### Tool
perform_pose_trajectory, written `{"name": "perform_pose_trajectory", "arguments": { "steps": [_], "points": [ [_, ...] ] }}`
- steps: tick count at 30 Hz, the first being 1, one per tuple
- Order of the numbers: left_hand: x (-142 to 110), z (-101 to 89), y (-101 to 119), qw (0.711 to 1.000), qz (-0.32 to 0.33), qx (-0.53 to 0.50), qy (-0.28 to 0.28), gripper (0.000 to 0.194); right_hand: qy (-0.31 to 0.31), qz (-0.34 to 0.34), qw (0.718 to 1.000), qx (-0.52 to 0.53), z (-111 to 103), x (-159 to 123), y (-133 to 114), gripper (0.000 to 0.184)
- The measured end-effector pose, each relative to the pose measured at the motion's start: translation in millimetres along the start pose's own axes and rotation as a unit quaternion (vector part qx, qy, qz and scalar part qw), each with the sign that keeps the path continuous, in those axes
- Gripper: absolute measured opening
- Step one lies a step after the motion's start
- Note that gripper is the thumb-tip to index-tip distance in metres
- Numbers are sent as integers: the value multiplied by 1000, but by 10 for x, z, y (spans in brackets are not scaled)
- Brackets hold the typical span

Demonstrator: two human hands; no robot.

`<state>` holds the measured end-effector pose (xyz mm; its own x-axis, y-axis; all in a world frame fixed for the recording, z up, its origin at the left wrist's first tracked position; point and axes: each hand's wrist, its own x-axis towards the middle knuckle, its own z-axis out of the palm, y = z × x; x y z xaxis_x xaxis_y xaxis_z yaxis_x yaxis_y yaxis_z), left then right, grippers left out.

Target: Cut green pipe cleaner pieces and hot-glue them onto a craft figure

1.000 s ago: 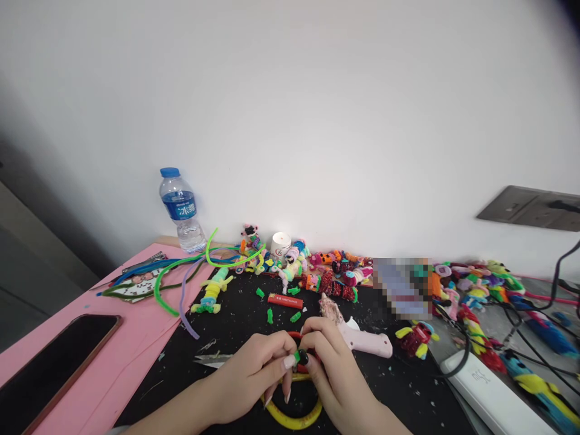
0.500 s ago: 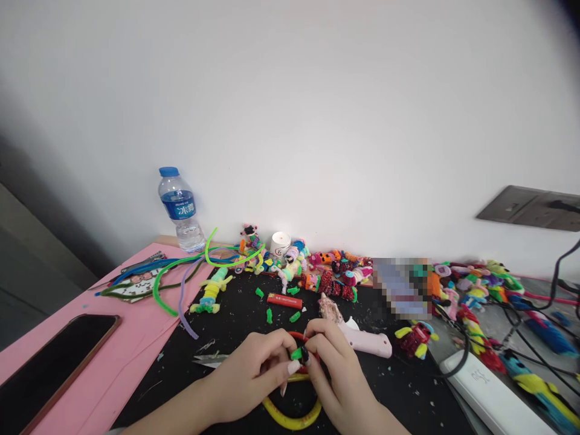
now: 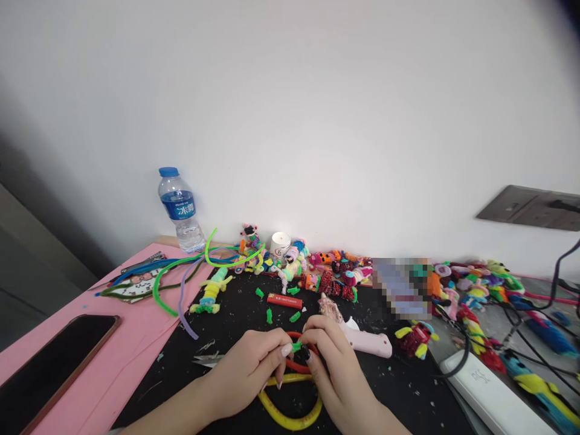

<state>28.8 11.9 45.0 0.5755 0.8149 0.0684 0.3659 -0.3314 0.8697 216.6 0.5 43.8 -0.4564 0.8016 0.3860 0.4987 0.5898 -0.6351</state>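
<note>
My left hand [image 3: 254,371] and my right hand [image 3: 335,368] meet above the black mat, each in a pinch on a small bright green piece of pipe cleaner [image 3: 296,347]. Part of that piece is hidden by the fingertips. Under my hands lie scissors with a red and yellow handle [image 3: 290,420]; their blades [image 3: 209,360] stick out on the left. Several similar green bits [image 3: 269,316] are scattered just beyond, around a red bar with a printed number [image 3: 284,301]. A pale pink glue gun [image 3: 369,342] lies right of my right hand.
A water bottle [image 3: 180,211] leans on the wall beside loose pipe cleaners [image 3: 165,296]. A phone [image 3: 54,368] lies on pink board at left. Pipe-cleaner figures [image 3: 335,284] line the back. At right are a white power bank [image 3: 492,393], black cables and more figures.
My fingertips have shifted slightly, and the green piece has turned between them. More of the red and yellow scissor handle shows beneath my hands.
</note>
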Motion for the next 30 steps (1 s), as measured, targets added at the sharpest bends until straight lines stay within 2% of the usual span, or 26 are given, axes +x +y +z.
{"name": "perform_pose_trajectory", "arguments": {
  "steps": [5, 11, 23, 30],
  "points": [
    [-1, -2, 31, 999, 18, 28, -19, 35, -2, -17, 1000, 4, 0, 17, -30, 21],
    [9, -62, 91, 994, 58, 92, 9, 15, -10, -8, 1000, -3, 8, 7, -33, 20],
    [-8, -85, 45, 986, 77, 148, 14, 18, -22, 3, 1000, -3, -5, 19, -57, 26],
    [-13, -9, -30, 983, 87, 161, 30, 13, -31, 4, 999, -12, 10, 9, -64, 25]
  ]
}}
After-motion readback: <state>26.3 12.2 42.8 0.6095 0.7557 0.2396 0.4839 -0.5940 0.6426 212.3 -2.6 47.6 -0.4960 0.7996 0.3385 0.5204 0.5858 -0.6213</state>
